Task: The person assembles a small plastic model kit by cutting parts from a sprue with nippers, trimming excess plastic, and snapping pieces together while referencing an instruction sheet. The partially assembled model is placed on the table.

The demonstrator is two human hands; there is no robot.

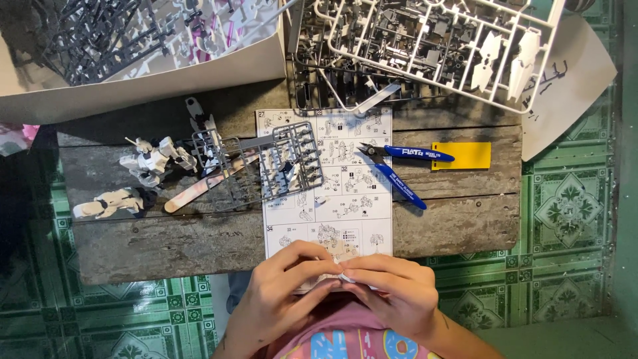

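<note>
Counter (166, 249): weathered wood planks under everything you work with; green patterned tile floor (571, 213) shows around it.
Box (133, 73): white cardboard, up and left of the manual, filled with grey and white part frames.
White frames (438, 40): a stack of plastic runners up and right of the manual, lying over dark grey ones, overhanging the counter's far edge.
Paper (578, 86): a white sheet with dark marker strokes, far right of the manual, partly under the white frames.
Manual (345, 199): printed assembly sheet, flat at the counter's middle; its near edge runs under your hands.
Grey frame (279, 163): a small runner lying across the manual's left half and off its left edge.
Nippers (399, 166): blue-handled, handles spread, tip resting on the manual's right edge.
Yellow tag (465, 155): flat rectangle just right of the nippers, well right of the manual.
Figure (156, 159): half-built white robot model, lying left of the manual, beyond the grey frame.
Loose limb (109, 203): white and cream piece, furthest left of the manual.
Left hand (286, 286): fingers curled in, tips meeting your right hand at the manual's near edge.
Right hand (392, 286): fingers curled likewise, pinching with the left.
Part (345, 276): tiny white piece pressed between both hands' fingertips, mostly hidden, over the manual's near edge.
</note>
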